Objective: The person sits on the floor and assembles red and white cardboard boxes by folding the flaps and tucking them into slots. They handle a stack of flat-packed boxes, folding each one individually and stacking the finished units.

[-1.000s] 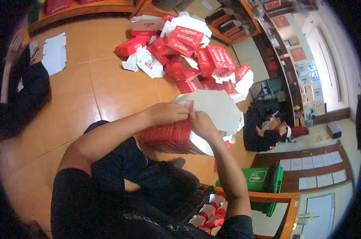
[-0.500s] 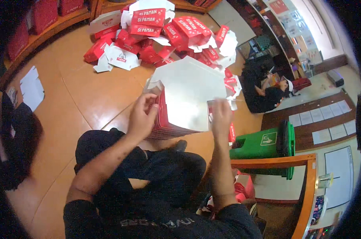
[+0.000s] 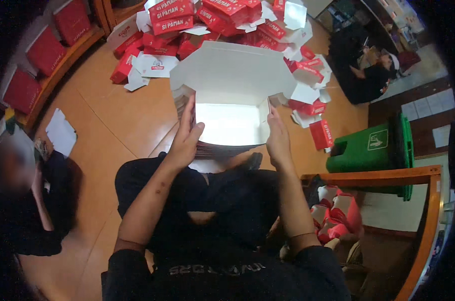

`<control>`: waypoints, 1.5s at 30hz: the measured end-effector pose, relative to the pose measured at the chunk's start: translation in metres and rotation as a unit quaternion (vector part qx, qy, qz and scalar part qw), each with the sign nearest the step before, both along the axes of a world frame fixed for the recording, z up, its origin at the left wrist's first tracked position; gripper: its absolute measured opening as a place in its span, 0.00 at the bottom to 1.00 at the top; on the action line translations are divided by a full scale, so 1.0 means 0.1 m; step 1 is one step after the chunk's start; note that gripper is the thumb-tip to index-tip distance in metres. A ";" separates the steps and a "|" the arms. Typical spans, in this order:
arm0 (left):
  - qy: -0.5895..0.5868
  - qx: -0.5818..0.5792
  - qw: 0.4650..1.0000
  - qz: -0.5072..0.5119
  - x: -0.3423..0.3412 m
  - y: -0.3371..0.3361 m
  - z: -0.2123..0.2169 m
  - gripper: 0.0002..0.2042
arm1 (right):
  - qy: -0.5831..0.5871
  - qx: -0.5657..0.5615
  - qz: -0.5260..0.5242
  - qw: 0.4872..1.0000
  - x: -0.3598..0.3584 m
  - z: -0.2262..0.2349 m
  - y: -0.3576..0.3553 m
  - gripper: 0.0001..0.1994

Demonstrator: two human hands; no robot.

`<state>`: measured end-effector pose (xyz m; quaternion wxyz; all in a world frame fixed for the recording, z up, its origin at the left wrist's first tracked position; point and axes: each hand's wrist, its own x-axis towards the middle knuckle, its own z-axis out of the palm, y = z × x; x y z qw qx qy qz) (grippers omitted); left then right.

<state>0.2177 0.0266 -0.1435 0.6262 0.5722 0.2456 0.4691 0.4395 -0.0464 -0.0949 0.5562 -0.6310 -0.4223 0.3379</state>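
Note:
Between my two hands is a cardboard box (image 3: pixel 228 120), white inside, its side walls upright and its wide lid flap (image 3: pixel 232 67) standing up at the far side. My left hand (image 3: pixel 184 139) grips the left wall, fingers on the outside and thumb toward the near edge. Against the right wall, my right hand (image 3: pixel 279 136) is closed in the same way. Beneath the box, a stack of cardboard blanks (image 3: pixel 222 151) shows its layered edges in front of my crossed legs.
Red and white folded boxes (image 3: pixel 215 22) lie heaped beyond. A loose white sheet (image 3: pixel 62 133) is on the floor at left, near a seated person (image 3: pixel 47 200). A green bin (image 3: pixel 370 145) and a wooden frame (image 3: pixel 383 174) stand at right. Another person (image 3: pixel 360 65) sits far right.
My right hand has come from a blurred motion to rest on the box's right wall. The box's walls now stand upright. The view has shifted, showing more at left.

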 end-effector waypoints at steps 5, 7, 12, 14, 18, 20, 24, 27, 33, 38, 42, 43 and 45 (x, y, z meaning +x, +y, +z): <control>0.037 -0.114 0.991 0.056 0.13 -0.09 0.28 0.29 | -0.120 -0.026 -0.038 0.992 0.09 -0.10 -0.04 0.22; 0.048 -0.113 0.990 0.073 0.16 -0.06 0.19 0.28 | -0.129 -0.012 -0.032 0.991 0.16 -0.19 -0.05 0.21; 0.002 -0.078 0.994 0.079 0.13 -0.01 0.07 0.30 | 0.159 -0.097 0.046 0.981 0.50 0.05 0.05 0.20; -0.033 -0.080 0.993 0.076 0.12 -0.02 0.06 0.31 | 0.173 -0.045 -0.019 0.984 1.06 -0.39 0.22 0.19; 0.017 -0.075 0.993 0.092 -0.06 -0.10 0.03 0.33 | -0.113 -0.088 -0.150 0.978 2.31 -1.57 0.92 0.19; 0.057 -0.086 0.989 0.107 -0.11 -0.09 0.00 0.35 | -0.023 -0.079 -0.160 0.984 2.84 -2.02 1.04 0.19; 0.096 -0.055 0.981 0.162 -0.47 -0.15 -0.02 0.35 | 0.527 0.076 -0.155 0.832 3.18 -2.43 1.53 0.29; 0.080 -0.072 0.981 0.162 -0.43 -0.14 -0.10 0.33 | 0.560 0.098 -0.138 0.811 4.07 -2.84 1.42 0.28; 0.108 -0.042 0.958 0.261 -0.74 -0.29 0.12 0.27 | -0.161 -0.067 -0.409 0.896 3.42 -2.23 1.61 0.17; 0.028 -0.006 0.975 0.220 -0.51 -0.23 0.00 0.21 | -0.210 0.137 -0.487 0.837 4.64 -1.07 0.57 0.11; 0.058 0.041 0.956 0.283 -0.64 -0.43 0.24 0.17 | -0.204 0.245 -0.446 0.836 3.63 -0.10 -0.12 0.09; 0.053 0.054 0.954 0.289 -0.62 -0.44 0.24 0.16 | -0.236 0.279 -0.432 0.825 3.53 0.11 -0.36 0.08; 0.048 0.082 0.959 0.266 -0.64 -0.52 0.29 0.17 | -0.212 0.306 -0.401 0.837 2.95 0.51 -0.74 0.05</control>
